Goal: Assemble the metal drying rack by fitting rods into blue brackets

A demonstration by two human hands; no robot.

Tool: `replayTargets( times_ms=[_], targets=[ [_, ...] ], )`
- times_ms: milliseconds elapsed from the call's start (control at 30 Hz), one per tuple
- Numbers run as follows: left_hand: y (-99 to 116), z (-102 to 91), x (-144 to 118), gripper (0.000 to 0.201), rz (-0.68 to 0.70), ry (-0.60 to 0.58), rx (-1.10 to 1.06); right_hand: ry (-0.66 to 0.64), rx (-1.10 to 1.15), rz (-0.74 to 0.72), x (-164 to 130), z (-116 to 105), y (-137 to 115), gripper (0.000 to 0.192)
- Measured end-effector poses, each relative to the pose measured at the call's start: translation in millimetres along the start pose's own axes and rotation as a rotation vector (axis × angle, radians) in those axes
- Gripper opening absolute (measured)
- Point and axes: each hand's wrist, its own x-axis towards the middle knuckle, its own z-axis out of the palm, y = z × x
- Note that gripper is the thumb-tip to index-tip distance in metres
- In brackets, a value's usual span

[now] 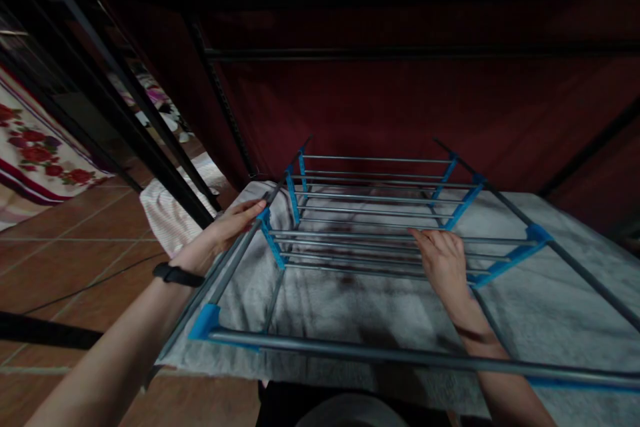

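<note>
A rack of grey metal tubes (370,349) with blue plastic joints stands in front of me on a grey cloth. Its several rungs run crosswise between blue side brackets (520,259). My left hand (239,221), with a black band on the wrist, is closed round the left side tube beside a blue joint. Over the nearer set of rungs, my right hand (443,260) has its fingers curled on the top rung. The right forearm passes under the front tube. Part of the right fingers is hidden behind the hand.
The grey cloth (330,307) spreads under the rack. Dark red fabric (400,107) hangs behind it, with black frame bars (350,53) across. Black posts (120,93) rise at the left. Beyond are a floor of brown tiles (100,247) and a flowered cloth (40,147).
</note>
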Motion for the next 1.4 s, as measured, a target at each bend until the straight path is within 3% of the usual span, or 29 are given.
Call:
replayTargets(
  times_ms=[100, 233, 467, 567, 1000, 1400],
  targets=[
    [-14, 5.5, -6, 0.038, -0.148, -0.141, -0.184, 0.008, -0.001, -0.014, -2, 1, 4, 0.037],
    [-20, 13.1, 1, 0.033, -0.114, -0.150, -0.128, 0.021, -0.003, -0.038, 1, 5, -4, 0.037],
    [-22, 16.6, 7, 0.033, -0.060, -0.144, -0.077, -0.017, 0.069, -0.115, 29, 20, -64, 0.027],
    [-21, 16.9, 4, 0.026, -0.055, -0.157, -0.087, -0.038, 0.080, -0.108, 37, 24, -77, 0.025],
    [-15, 21.5, -5, 0.015, -0.130, -0.188, -0.239, -0.008, 0.096, -0.143, 43, 25, -68, 0.026],
    [-15, 25.4, -5, 0.016, -0.144, -0.114, -0.308, -0.023, 0.118, -0.147, 48, 25, -65, 0.027]
  ],
)
